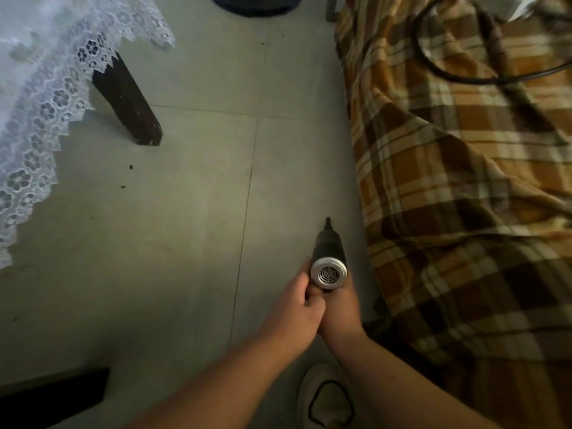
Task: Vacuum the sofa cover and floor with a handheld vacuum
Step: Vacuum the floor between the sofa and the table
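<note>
The handheld vacuum [328, 257] is black with a silver vented rear cap and a thin nozzle pointing away from me over the grey tiled floor [198, 212]. Both hands hold it from below. My left hand [297, 308] curls its fingers round the handle under the cap. My right hand [343, 308] grips the same handle from the right side, largely hidden behind the left. The sofa with its brown and orange plaid cover [464, 196] fills the right side, just right of the vacuum.
A table with a white lace cloth [46, 103] and a dark wooden leg [130, 103] stands at the left. Small dark crumbs [130, 166] lie on the tiles near it. A black cable [439, 66] loops on the sofa cover. My pale shoe [325, 394] is below.
</note>
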A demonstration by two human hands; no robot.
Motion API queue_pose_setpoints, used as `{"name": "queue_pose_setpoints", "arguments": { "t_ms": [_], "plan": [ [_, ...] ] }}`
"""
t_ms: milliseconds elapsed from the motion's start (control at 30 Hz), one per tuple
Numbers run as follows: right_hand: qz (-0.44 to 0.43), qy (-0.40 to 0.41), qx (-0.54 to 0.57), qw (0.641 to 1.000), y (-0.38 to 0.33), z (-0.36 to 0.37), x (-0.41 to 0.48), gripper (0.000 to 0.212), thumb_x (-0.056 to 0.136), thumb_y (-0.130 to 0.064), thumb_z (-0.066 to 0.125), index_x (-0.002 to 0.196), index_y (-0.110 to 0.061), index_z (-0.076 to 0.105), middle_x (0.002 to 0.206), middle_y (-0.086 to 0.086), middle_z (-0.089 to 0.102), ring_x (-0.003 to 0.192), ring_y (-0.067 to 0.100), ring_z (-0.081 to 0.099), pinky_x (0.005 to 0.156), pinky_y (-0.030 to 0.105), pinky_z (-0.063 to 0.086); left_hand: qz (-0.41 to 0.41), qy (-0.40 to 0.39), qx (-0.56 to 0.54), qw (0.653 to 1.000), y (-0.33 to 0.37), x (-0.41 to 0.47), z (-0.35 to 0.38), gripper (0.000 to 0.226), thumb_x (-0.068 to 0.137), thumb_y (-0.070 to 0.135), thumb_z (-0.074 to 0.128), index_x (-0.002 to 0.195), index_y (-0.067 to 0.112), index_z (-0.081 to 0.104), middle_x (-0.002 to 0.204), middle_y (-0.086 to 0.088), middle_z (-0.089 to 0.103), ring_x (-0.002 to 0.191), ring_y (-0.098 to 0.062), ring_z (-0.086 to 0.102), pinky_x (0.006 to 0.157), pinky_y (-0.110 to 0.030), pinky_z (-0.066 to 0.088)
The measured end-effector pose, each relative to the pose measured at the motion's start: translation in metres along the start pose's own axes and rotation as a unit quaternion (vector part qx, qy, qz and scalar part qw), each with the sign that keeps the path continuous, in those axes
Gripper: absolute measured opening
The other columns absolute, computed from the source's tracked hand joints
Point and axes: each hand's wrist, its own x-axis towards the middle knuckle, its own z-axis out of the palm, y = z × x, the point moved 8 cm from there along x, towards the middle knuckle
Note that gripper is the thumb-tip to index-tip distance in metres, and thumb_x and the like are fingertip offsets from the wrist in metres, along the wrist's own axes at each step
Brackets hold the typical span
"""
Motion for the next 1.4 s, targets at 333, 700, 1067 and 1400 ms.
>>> {"name": "queue_pose_setpoints", "arguments": {
  "t_ms": [333,700,1067,1400],
  "plan": [
    [0.004,-0.003,-0.03,1.0,0.012,-0.021,-0.014,0.039,0.076,-0.004,0.075,0.112,-0.01,0.062,0.097,0.011,0.07,0.09,0.021,0.068,0.077,0.033,0.053,0.012,-0.055,0.019,0.998,-0.008,-0.018,0.018,0.069,0.085,0.031,0.046,0.152,0.04,0.029,0.145,0.013,0.05,0.128,0.003,0.047,0.106,-0.018,0.037],
    [-0.07,-0.026,-0.132,0.988,-0.025,0.014,0.04,0.034,0.079,-0.004,0.074,0.109,-0.009,0.061,0.086,-0.001,0.066,0.074,0.006,0.061,0.055,0.004,0.042,0.022,0.017,0.011,1.0,0.009,0.02,-0.008,0.058,0.101,0.02,0.045,0.153,0.039,0.026,0.149,0.006,0.049,0.13,-0.003,0.044,0.106,-0.02,0.034],
    [-0.05,-0.008,-0.092,0.994,-0.032,0.03,0.037,0.032,0.081,-0.008,0.072,0.105,-0.016,0.054,0.081,-0.003,0.065,0.073,0.011,0.063,0.06,0.024,0.047,0.024,0.025,-0.006,0.999,0.009,0.027,-0.03,0.053,0.102,0.015,0.042,0.151,0.035,0.036,0.14,0.011,0.054,0.121,0.004,0.047,0.087,0.0,0.031],
    [-0.035,-0.04,-0.116,0.992,-0.029,0.045,0.027,0.031,0.079,-0.006,0.071,0.108,-0.011,0.06,0.084,0.003,0.069,0.078,0.017,0.068,0.065,0.027,0.053,0.021,0.053,-0.011,0.998,0.005,0.017,-0.043,0.054,0.098,0.014,0.043,0.148,0.034,0.04,0.137,0.008,0.059,0.12,-0.004,0.055,0.1,-0.021,0.041]
  ]
}}
